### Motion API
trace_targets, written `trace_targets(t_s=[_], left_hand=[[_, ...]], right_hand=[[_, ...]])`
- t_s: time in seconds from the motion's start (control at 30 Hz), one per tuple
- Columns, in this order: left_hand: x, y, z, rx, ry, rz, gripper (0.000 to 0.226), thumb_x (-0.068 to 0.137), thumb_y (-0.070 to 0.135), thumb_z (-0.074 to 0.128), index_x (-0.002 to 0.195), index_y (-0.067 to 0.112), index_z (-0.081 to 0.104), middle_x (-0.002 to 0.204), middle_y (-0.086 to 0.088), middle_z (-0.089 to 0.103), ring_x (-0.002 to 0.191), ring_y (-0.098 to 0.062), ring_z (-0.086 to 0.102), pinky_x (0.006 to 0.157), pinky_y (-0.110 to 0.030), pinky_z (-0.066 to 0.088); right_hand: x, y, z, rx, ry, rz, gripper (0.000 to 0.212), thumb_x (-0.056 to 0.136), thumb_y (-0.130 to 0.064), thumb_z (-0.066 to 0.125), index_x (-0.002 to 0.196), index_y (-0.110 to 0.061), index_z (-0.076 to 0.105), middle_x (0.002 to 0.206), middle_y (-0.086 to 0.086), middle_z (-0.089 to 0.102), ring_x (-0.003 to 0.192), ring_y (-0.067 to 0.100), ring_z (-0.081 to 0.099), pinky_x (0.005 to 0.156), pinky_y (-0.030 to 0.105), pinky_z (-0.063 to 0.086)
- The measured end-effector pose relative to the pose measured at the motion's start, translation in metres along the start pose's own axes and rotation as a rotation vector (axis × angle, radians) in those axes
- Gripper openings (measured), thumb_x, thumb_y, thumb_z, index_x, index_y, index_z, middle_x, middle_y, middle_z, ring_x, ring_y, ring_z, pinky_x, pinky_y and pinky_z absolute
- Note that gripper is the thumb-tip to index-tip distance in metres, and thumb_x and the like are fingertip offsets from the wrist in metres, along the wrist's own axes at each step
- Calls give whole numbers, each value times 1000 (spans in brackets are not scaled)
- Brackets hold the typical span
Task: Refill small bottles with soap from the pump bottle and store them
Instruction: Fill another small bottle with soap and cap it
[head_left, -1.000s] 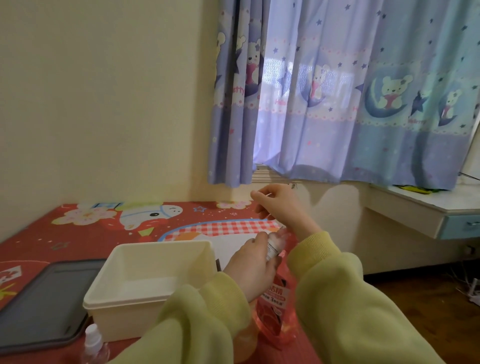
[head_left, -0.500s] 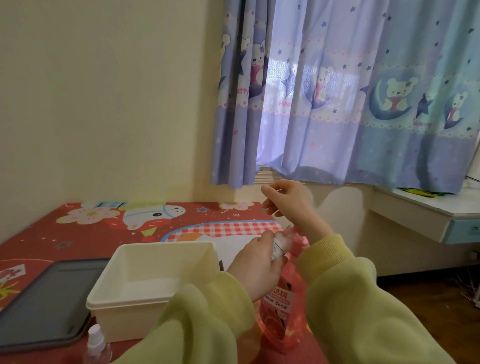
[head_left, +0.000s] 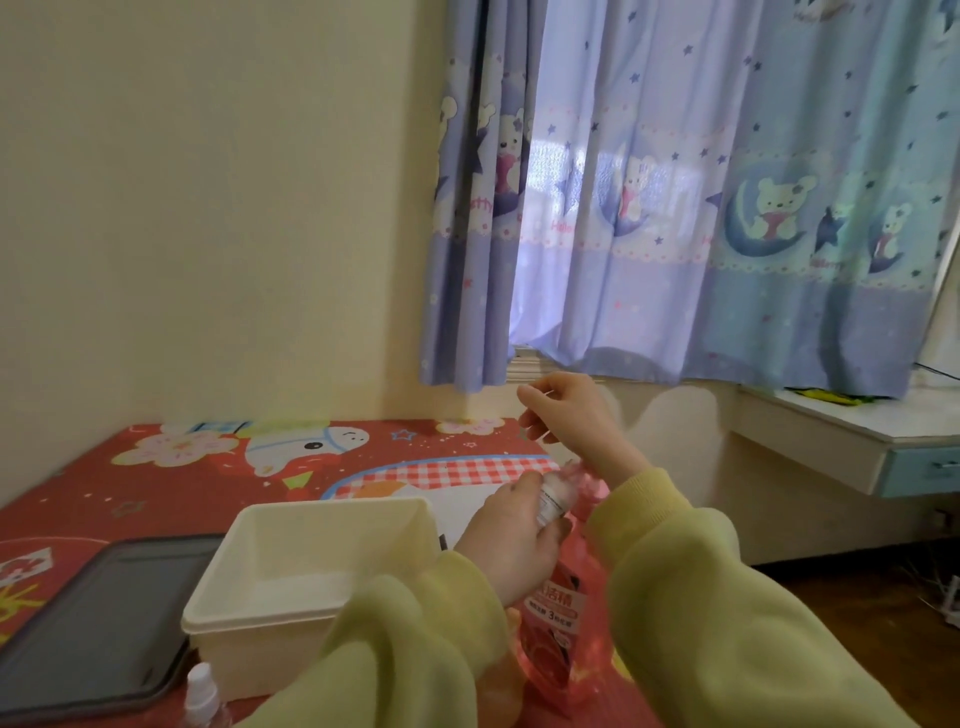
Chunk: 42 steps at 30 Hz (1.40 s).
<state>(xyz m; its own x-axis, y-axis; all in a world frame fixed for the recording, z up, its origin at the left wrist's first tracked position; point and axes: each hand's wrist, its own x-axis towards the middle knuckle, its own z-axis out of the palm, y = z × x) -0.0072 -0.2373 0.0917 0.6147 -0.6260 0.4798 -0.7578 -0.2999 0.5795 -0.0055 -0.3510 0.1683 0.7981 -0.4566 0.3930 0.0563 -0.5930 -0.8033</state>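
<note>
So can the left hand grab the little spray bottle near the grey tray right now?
Probably not yet. The left hand grips a small bottle above the pink soap bottle, so its fingers are full. The spray bottle stands in the open by the white tub.

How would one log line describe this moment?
left hand: grips small bottle | right hand: raised, grip unclear | pump bottle: upright

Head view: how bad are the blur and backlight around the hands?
Head view: daylight glows through the curtain; the left hand, its small bottle and the right hand are motion-smeared; whether the right hand holds anything is unreadable; the bin looks sharper.
</note>
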Motion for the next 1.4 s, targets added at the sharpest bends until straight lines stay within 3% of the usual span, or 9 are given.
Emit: trace_targets(t_s=[0.13, 0.33, 0.5, 0.7, 0.87, 1.07, 1.4], left_hand=[[-2, -4, 6, -36, 10, 4, 30, 89, 27, 51, 116, 15, 47, 114, -8, 59, 99, -24, 58, 86, -39, 48], [-5, -9, 14, 20, 30, 18, 28, 91, 27, 48, 116, 16, 44, 110, -7, 58, 98, -21, 56, 78, -28, 42], [-3, -7, 11, 3, 2, 5, 28, 91, 28, 50, 115, 13, 46, 111, -9, 58, 99, -24, 56, 84, -35, 45], [0, -2, 3, -31, 19, 3, 31, 89, 31, 52, 116, 16, 48, 109, -6, 60, 97, -22, 57, 84, -38, 47], [-2, -7, 9, -53, 30, 18, 31, 87, 32, 51, 113, 15, 49, 106, -8, 61, 92, -24, 60, 82, -43, 48], [-1, -12, 12, 14, 12, 20, 29, 90, 30, 51, 112, 12, 48, 105, -10, 60, 93, -25, 57, 80, -37, 46], [1, -1, -3, 49, -29, 21, 32, 90, 31, 51, 115, 12, 44, 111, -8, 58, 100, -24, 55, 84, -36, 45]], right_hand=[[0, 6, 2, -8, 36, -34, 19, 89, -20, 54, 87, -4, 64, 62, 2, 65, 48, 10, 58, 52, 20, 46], [-1, 15, 5, 39, 36, -47, 17, 89, -15, 54, 79, -4, 62, 58, 5, 62, 36, -2, 51, 42, 8, 41], [-1, 11, 4, 50, 19, -19, 16, 89, -15, 54, 77, -7, 61, 59, 4, 62, 36, -2, 52, 42, 9, 41], [0, 1, -4, 66, -23, 15, 17, 91, -17, 54, 89, -4, 63, 66, 5, 65, 49, 11, 58, 44, 13, 44], [0, 8, -1, 48, 28, -21, 17, 90, -20, 55, 89, -6, 64, 62, 2, 65, 45, 6, 57, 44, 12, 44], [0, 15, 3, 86, 32, -44, 17, 89, -20, 57, 86, -4, 65, 60, 5, 63, 38, -2, 54, 42, 9, 42], [-2, 1, -6, 84, -34, 41, 18, 89, -21, 57, 91, -5, 65, 66, 2, 65, 46, 4, 58, 47, 15, 46]])
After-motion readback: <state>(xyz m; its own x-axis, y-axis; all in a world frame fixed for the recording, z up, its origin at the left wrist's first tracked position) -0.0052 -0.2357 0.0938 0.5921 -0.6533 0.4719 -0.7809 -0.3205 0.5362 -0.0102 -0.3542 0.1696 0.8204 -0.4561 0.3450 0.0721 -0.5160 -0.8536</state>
